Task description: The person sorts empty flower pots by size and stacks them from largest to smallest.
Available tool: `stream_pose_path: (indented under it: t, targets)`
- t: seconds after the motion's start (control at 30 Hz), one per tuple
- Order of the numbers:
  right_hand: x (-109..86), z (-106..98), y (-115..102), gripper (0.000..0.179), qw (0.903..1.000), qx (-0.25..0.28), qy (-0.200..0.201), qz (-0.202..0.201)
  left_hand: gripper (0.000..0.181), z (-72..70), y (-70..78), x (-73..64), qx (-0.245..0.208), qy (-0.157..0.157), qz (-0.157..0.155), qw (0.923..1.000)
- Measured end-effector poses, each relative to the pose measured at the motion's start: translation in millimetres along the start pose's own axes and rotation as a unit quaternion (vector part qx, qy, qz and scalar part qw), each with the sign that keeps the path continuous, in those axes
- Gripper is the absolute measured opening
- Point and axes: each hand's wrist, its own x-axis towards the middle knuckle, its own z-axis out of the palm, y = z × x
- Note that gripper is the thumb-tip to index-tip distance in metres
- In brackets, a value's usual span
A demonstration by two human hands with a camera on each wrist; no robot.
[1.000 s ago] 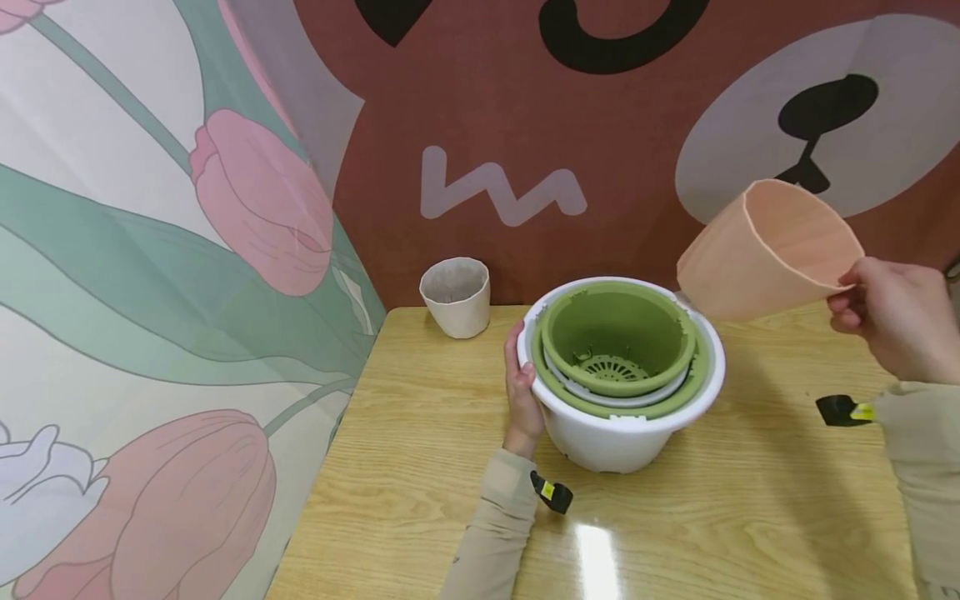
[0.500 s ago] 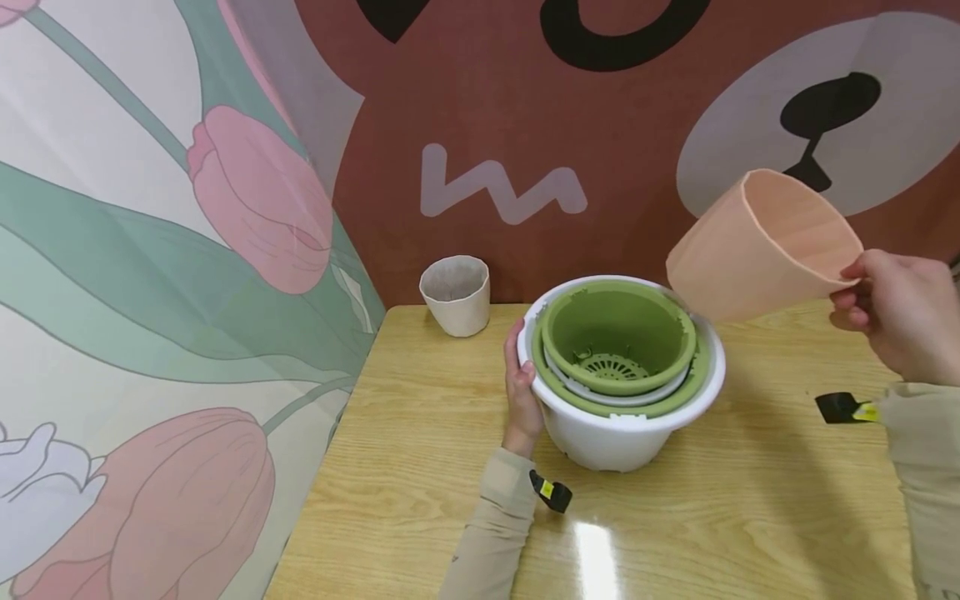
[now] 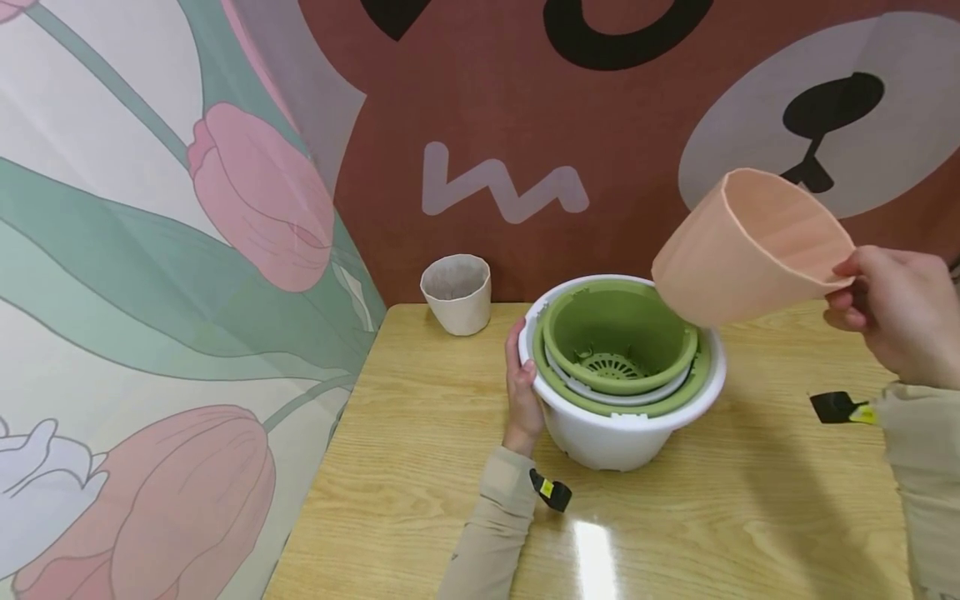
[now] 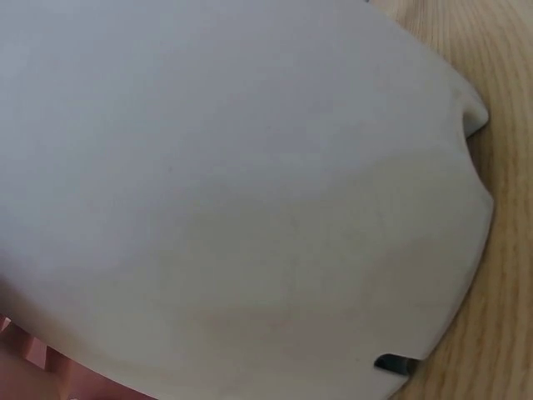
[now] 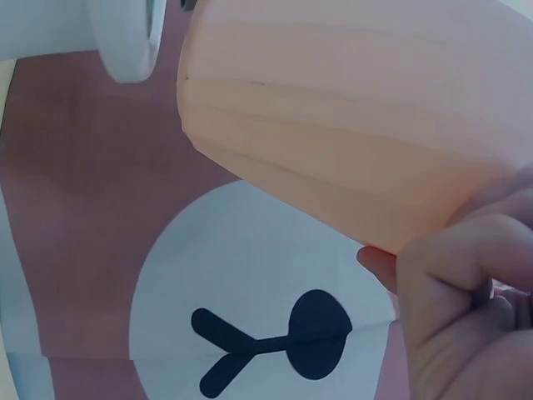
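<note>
A stack of nested flower pots stands on the table: a white outer pot (image 3: 607, 437), with green and pale pots inside it. The innermost green pot (image 3: 622, 325) has a slotted bottom. My left hand (image 3: 522, 392) holds the white pot's left side, thumb at the rim; in the left wrist view the white pot's wall (image 4: 250, 183) fills most of the picture. My right hand (image 3: 896, 308) pinches the rim of a peach-coloured pot (image 3: 738, 258), tilted on its side in the air, its base over the stack's right rim. The right wrist view shows the peach pot (image 5: 333, 125) from outside.
A small cream pot (image 3: 459, 298) stands at the back left of the wooden table (image 3: 405, 467). Behind the table rises a red-brown printed backdrop (image 3: 480, 108). A tulip-printed cloth (image 3: 150, 292) hangs along the left.
My right hand has moved the peach pot a little to the left, so its base now overlaps the stack's rim in view. My left hand stays on the white pot.
</note>
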Motion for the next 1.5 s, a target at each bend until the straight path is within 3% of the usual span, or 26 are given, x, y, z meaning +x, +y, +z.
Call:
stream_pose_path:
  t: [0.47, 0.87, 1.1, 1.5]
  targets:
    - [-9.7, 19.9, -10.1, 0.031, 0.9976, 0.057, -0.021, -0.032, 0.070, 0.3, 2.2, -1.5, 0.001, 0.003, -0.001, 1.0000]
    - [-13.9, 33.1, -13.4, 0.031, 0.9990, 0.015, -0.033, -0.027, 0.070, 2.9, 5.3, -1.7, -0.006, 0.000, 0.008, 1.0000]
    - [-13.4, 40.8, -12.4, 0.032, 0.9974, 0.049, -0.045, -0.027, 0.070, 3.8, 4.0, -1.0, -0.006, 0.009, 0.007, 0.9999]
    - [-13.0, 50.5, -6.4, 0.030, 0.9968, 0.037, -0.068, -0.024, 0.070, 2.7, 2.6, -1.2, 0.004, 0.010, 0.004, 0.9999]
